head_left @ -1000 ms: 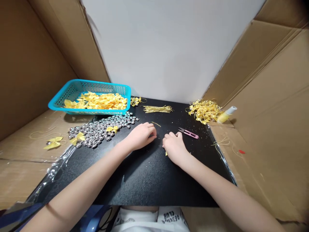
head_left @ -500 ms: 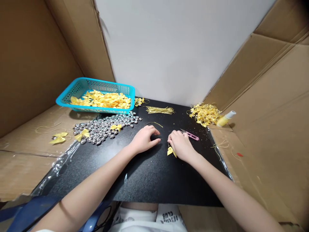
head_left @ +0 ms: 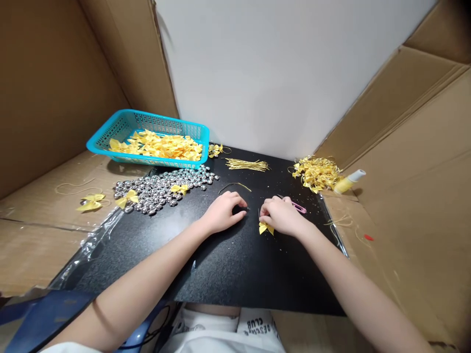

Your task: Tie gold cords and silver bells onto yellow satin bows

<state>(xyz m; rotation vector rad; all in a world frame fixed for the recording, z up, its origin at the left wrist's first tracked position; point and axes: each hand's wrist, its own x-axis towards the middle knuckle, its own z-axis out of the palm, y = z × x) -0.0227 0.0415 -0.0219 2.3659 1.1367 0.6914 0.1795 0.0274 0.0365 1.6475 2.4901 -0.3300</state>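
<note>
1. Yellow ribbon bow (head_left: 266, 229): over the bench (head_left: 228, 274), pinched in the curled fingers of the right hand (head_left: 281, 216), its loops showing on the near side.
2. Left hand (head_left: 223, 212): near the right hand, palm down; thumb and index finger parted by a narrow gap.
3. Pink thread snips (head_left: 299, 208): just beyond the right hand, partly hidden by it.
4. Gold cord bundle (head_left: 247, 164): laid crosswise toward the wall (head_left: 279, 63).
5. Silver beads (head_left: 156, 193): spread left of the left hand; 2 loose bows (head_left: 179, 189) on top.
6. Turquoise basket (head_left: 154, 159): rear left, holding yellow bows (head_left: 162, 145).
</note>
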